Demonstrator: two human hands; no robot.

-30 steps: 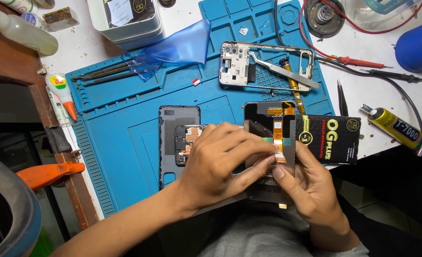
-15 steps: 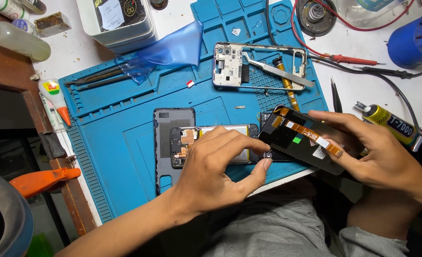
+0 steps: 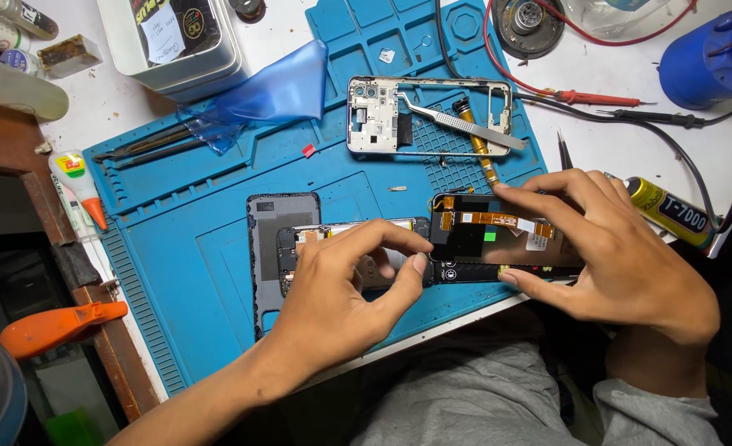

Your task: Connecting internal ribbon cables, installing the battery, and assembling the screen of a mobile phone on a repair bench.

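A black screen panel (image 3: 498, 239) is held face down at the near edge of the blue mat (image 3: 176, 248), its orange flex cable (image 3: 494, 219) lying exposed across the back. It is gripped by the right hand (image 3: 622, 256), fingers spread over the far edge and thumb pressed to the near edge. The left hand (image 3: 341, 289) is pinched closed — thumb and forefinger — on the panel's left end, just where it meets the opened phone body (image 3: 300, 248) lying flat beside it.

The flex could be creased or torn if the panel were swung away from the body too sharply, since the two seem joined at that end. The glass might be cracked by uneven thumb pressure. The panel partly overhangs the mat's near edge, so a slipped grip could drop it into the lap — and the glue tube (image 3: 671, 213) near the right wrist could be knocked.
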